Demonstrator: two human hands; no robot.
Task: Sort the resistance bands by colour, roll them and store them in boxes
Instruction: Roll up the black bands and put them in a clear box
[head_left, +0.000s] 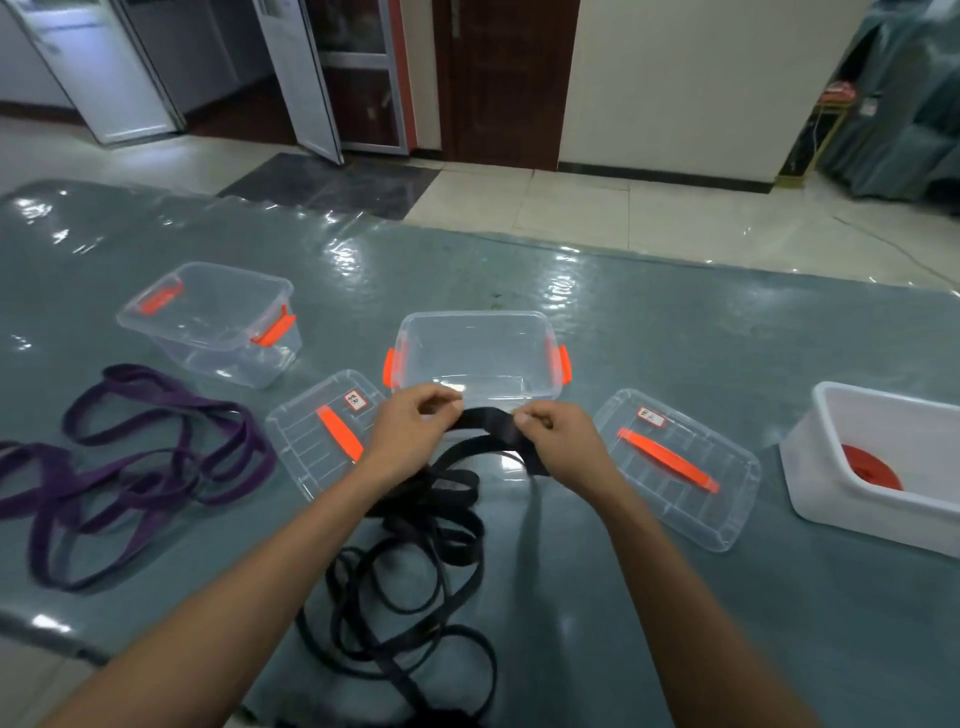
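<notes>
Resistance bands in three colours are out on the grey-green mat (675, 338) spread over the tiled floor. I can count the heaps but not the single straps in them. There is one black tangle (441, 499) straight in front of the person and one purple tangle (171, 399) well off to the left. One red roll (870, 467) already sits inside the white box (831, 499) at the far right.

Both hands are on the black heap. The left hand (410, 431) and the right hand (561, 441) each pinch the same raised stretch of black strap (488, 418) between curled fingers and thumb, and it arches between them. It is held just in front of the near wall of the middle clear box (478, 353), while the rest of the black trails down to the mat towards the person.

I count three boxes: the white one and two clear ones, each clear one with two orange latches. The second, the left clear box (208, 312), stands beyond the purple heap, and neither clear box holds a band. Two clear lids lie flat on the mat, each with one orange handle and one small label. The left lid (311, 441) and the right lid (675, 499) flank the hands.
</notes>
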